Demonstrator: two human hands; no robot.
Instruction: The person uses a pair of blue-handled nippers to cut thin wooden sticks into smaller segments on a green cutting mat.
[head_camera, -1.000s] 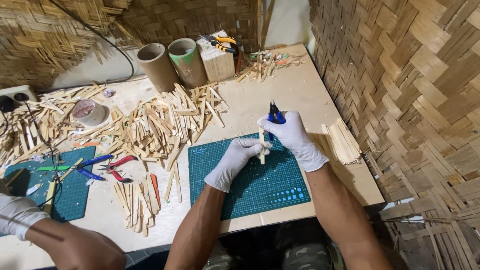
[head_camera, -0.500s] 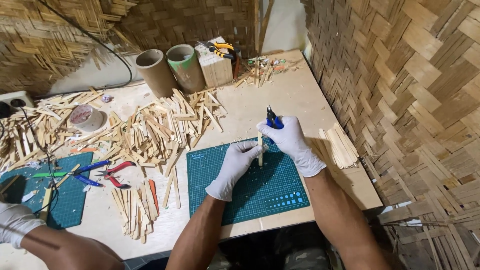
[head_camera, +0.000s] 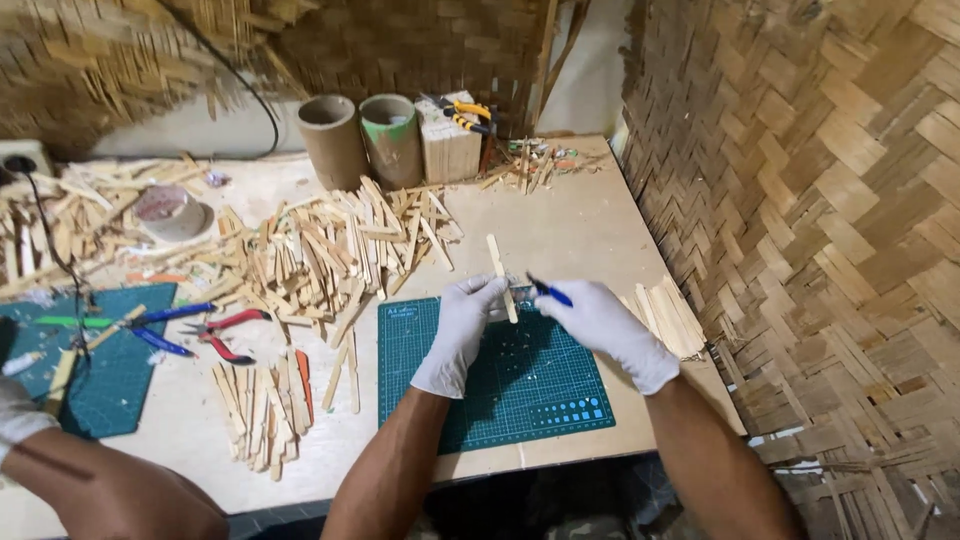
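Step in hand: I judge this to be trimming or shaving one pale flat bamboo strip (head_camera: 500, 275) over the dark green gridded cutting mat (head_camera: 520, 390), centre of the frame.
Left hand (head_camera: 462, 330): white-gloved, fingers closed around the strip's lower end, holding it tilted up and away from me.
Right hand (head_camera: 600, 325): white-gloved, closed on a small blue-handled cutting tool (head_camera: 548, 290), its tip close to the strip; I cannot tell whether they touch.
Strip's place: just above the mat's top edge, between both hands.
Nearby: a loose heap of bamboo strips (head_camera: 320, 255) left of centre; a neat stack of cut strips (head_camera: 668, 315) at the right table edge.
Next move calls for: a firm left-hand hold and a short, controlled stroke clear of the fingers.
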